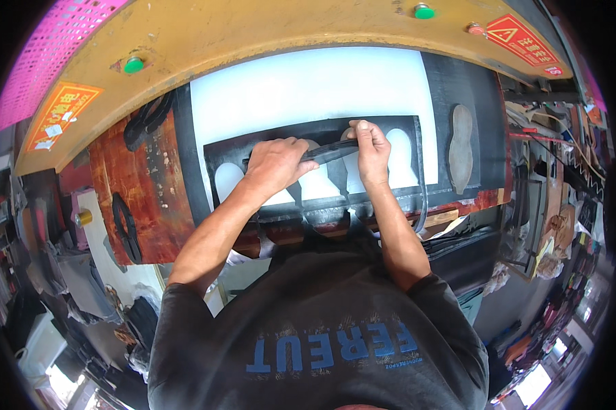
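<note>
Both hands are closed on a long, narrow dark piece (332, 151), seen nearly edge-on, so I cannot make out exactly what it is. My left hand (275, 165) grips its left end, fingers curled over and thumb along the near side. At the other end, my right hand (371, 154) pinches it between thumb and fingers. Below them a black sheet (274, 133) with several sole-shaped cutouts lies on a white board (308, 82). White shows through the openings, partly covered by my hands. Strips of the sheet hang over the near edge towards me.
A yellow machine beam (281, 31) with green buttons spans the far side. On the right lies a grey sole-shaped piece (460, 147). Black loop-shaped pieces (147, 123) rest on the worn red-brown surface (144, 171) at left, with another black outline (125, 229) nearer.
</note>
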Tool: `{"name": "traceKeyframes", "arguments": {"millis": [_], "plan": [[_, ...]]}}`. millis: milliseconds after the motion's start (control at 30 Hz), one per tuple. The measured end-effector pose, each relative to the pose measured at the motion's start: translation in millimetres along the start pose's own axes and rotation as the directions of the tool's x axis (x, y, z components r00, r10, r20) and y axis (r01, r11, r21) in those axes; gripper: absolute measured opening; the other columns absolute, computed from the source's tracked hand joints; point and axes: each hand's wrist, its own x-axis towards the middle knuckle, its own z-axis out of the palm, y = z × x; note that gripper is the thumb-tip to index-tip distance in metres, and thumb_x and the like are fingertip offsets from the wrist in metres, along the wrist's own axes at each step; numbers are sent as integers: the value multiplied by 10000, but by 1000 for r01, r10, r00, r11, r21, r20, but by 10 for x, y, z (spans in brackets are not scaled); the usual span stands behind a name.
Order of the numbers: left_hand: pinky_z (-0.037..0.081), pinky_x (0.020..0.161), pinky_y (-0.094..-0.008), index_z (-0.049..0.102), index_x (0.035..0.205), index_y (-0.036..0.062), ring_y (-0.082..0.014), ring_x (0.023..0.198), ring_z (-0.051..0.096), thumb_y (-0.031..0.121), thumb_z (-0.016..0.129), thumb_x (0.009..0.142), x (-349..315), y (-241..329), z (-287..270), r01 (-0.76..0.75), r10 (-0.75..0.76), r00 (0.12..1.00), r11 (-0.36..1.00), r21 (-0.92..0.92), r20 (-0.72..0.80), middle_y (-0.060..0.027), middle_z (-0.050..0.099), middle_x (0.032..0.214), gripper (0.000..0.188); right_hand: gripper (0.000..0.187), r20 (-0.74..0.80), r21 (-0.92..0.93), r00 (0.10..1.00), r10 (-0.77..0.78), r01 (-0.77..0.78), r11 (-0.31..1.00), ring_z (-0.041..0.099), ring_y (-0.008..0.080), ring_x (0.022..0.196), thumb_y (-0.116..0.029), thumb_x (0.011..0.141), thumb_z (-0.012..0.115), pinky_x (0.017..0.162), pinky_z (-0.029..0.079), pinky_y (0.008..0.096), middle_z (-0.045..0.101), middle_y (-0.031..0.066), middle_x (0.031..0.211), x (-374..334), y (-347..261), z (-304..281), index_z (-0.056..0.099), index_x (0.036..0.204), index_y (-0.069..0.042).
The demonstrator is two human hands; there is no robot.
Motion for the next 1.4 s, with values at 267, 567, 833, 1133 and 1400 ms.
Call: {"name": "traceKeyframes", "arguments": {"millis": [267,567,833,1133,1400], "plan": [[593,843,-411,727,1144,-41,-352,949,785,459,836,920,189,573,126,104,-286,947,709,-698,-149,-220,793,987,558,606,-120,349,969,214,-160,923,670,204,1071,-514,1151,447,941,563,384,700,127,1192,-303,-460,222,599,1358,35],[517,711,-326,744,973,-16,-113,763,600,476,560,1125,476,1123,426,34,-435,872,513,-858,-225,-57,715,805,547,601,-286,220,957,-52,118,968,484,121,769,-520,1172,357,695,446,324,508,4,799,-252,-559,-98,608,1012,2],[559,696,-317,716,1130,-27,-156,722,654,609,453,1127,474,1401,146,293,68,955,-46,-955,290,-109,734,981,689,610,-220,437,949,224,-109,893,506,107,608,-602,1126,456,549,423,289,545,-6,713,-490,-695,-797,648,1086,-24],[482,691,-339,658,860,-22,-121,727,513,441,535,1142,418,1897,711,-55,-25,989,854,-518,-146,-34,580,730,556,390,73,444,972,222,-231,865,483,46,624,-440,1023,755,524,347,226,569,-49,804,-1135,-734,-1612,692,1067,-58],[544,795,-306,766,1121,-24,-120,833,651,538,521,1128,644,2113,702,284,-238,955,574,-768,176,-48,741,943,613,221,-162,363,987,13,48,930,538,28,746,-220,1010,768,645,454,234,641,-74,834,-1304,-822,-1583,772,1058,-4]]}}
